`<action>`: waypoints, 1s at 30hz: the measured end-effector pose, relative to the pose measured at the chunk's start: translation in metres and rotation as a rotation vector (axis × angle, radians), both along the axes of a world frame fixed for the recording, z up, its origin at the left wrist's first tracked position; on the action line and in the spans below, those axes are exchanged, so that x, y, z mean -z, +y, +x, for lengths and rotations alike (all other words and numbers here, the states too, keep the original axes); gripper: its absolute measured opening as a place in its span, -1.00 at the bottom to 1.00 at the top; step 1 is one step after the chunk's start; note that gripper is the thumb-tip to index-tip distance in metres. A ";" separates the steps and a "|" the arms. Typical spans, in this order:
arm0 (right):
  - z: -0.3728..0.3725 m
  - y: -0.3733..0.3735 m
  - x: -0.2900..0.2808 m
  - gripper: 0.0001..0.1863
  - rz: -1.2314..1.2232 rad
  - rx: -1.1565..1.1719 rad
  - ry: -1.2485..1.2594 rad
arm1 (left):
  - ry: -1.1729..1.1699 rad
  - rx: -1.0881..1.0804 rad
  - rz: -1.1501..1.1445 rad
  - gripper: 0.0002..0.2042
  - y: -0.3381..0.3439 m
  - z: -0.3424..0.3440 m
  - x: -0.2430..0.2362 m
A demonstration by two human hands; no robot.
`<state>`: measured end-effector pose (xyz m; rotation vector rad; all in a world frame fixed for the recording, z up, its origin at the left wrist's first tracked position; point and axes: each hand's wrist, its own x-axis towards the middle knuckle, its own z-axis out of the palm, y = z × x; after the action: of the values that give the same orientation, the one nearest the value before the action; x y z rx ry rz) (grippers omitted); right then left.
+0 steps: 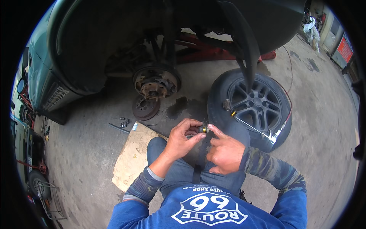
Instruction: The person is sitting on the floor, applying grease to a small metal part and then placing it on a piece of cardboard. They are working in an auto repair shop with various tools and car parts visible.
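Note:
My left hand [183, 139] is closed around a small dark cylindrical part with a yellow band [205, 130]. The part's banded end points to the right, out past my thumb and fingertips. My right hand [225, 152] has its index finger stretched out, its tip at that end of the part; the other fingers are loosely bent. A whitish smear shows on that fingertip. Both hands are above my knees. Ahead, under the raised car, is a rusty wheel hub with an exposed drum brake assembly [155, 84]. A brown brake drum [146, 108] lies on the floor below it.
To the right a wheel with a tyre [217, 110] lies flat, with an air tool [280, 133] and its red hose on it. A flattened cardboard sheet [127, 164] is by my left leg. Several sockets [124, 123] sit near the drum. A red jack [206, 49] stands behind.

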<state>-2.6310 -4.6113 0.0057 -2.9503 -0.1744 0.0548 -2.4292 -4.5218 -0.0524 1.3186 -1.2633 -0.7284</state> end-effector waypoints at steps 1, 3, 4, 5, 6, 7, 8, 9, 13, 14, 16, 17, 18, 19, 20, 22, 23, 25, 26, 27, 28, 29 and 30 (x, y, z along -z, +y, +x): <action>0.000 0.000 0.002 -0.63 -0.007 -0.002 -0.001 | 0.003 0.004 0.000 -0.65 -0.001 -0.001 -0.001; 0.001 -0.001 0.005 -0.63 -0.019 -0.008 -0.005 | 0.000 0.011 -0.002 -0.66 -0.001 -0.002 -0.002; 0.002 -0.003 0.006 -0.64 -0.001 -0.007 0.000 | -0.003 0.015 -0.004 -0.66 -0.001 -0.002 -0.003; 0.002 -0.005 0.006 -0.64 0.018 -0.005 0.005 | -0.005 0.019 -0.007 -0.66 -0.001 -0.002 -0.003; 0.003 -0.007 0.007 -0.64 0.043 -0.008 0.031 | -0.032 0.029 -0.020 -0.66 -0.001 -0.002 -0.004; 0.002 -0.008 0.007 -0.65 0.038 0.011 0.012 | -0.059 0.038 -0.032 -0.66 -0.001 -0.001 -0.004; 0.001 -0.009 0.006 -0.65 0.039 0.023 0.011 | -0.086 0.046 -0.044 -0.66 0.000 -0.001 -0.005; 0.000 -0.009 0.006 -0.65 0.022 0.049 0.026 | -0.103 0.050 -0.057 -0.66 0.000 0.000 -0.005; -0.002 -0.006 0.006 -0.66 0.058 -0.021 -0.069 | -0.120 0.086 -0.048 -0.66 0.001 0.001 -0.007; -0.002 -0.006 0.006 -0.66 0.042 -0.034 -0.059 | -0.124 0.093 -0.037 -0.65 0.001 0.001 -0.007; -0.002 -0.007 0.006 -0.66 0.038 -0.024 -0.038 | -0.086 0.102 -0.024 -0.65 0.000 0.001 -0.007; -0.002 -0.007 0.007 -0.66 0.050 -0.003 -0.026 | -0.080 0.099 -0.024 -0.65 0.000 0.001 -0.007; -0.002 -0.008 0.007 -0.66 0.042 0.037 0.011 | -0.076 0.091 -0.034 -0.66 0.000 0.001 -0.007; -0.003 -0.008 0.007 -0.66 0.060 0.017 -0.032 | -0.081 0.077 -0.048 -0.67 -0.001 0.001 -0.006; -0.003 -0.008 0.007 -0.66 0.057 0.018 -0.051 | -0.085 0.064 -0.062 -0.68 -0.001 0.001 -0.006; -0.004 -0.008 0.008 -0.67 0.044 -0.002 -0.065 | -0.085 0.059 -0.058 -0.67 -0.001 0.000 -0.005; -0.004 -0.007 0.008 -0.67 0.031 -0.021 -0.062 | -0.089 0.051 -0.066 -0.66 0.000 0.000 -0.004; -0.003 -0.007 0.008 -0.67 0.023 -0.029 -0.065 | 0.098 0.081 0.016 -0.66 0.000 -0.001 -0.003; -0.003 -0.007 0.008 -0.67 0.029 -0.021 -0.070 | 0.188 0.083 0.069 -0.66 -0.001 -0.001 -0.002; -0.004 -0.007 0.008 -0.66 0.016 -0.001 -0.030 | 0.257 0.076 0.093 -0.66 -0.001 -0.001 -0.002; -0.004 -0.008 0.008 -0.66 0.033 -0.009 -0.087 | 0.326 0.064 0.137 -0.67 -0.002 0.000 -0.001; -0.004 -0.008 0.007 -0.66 0.031 -0.004 -0.100 | 0.393 0.038 0.198 -0.67 -0.002 0.000 -0.001; -0.004 -0.008 0.006 -0.66 0.020 0.019 -0.083 | 0.419 0.051 0.192 -0.67 -0.003 0.001 -0.001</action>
<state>-2.6351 -4.6192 -0.0008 -2.9359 -0.1575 -0.0720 -2.4285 -4.5247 -0.0513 1.2072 -0.9077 -1.1191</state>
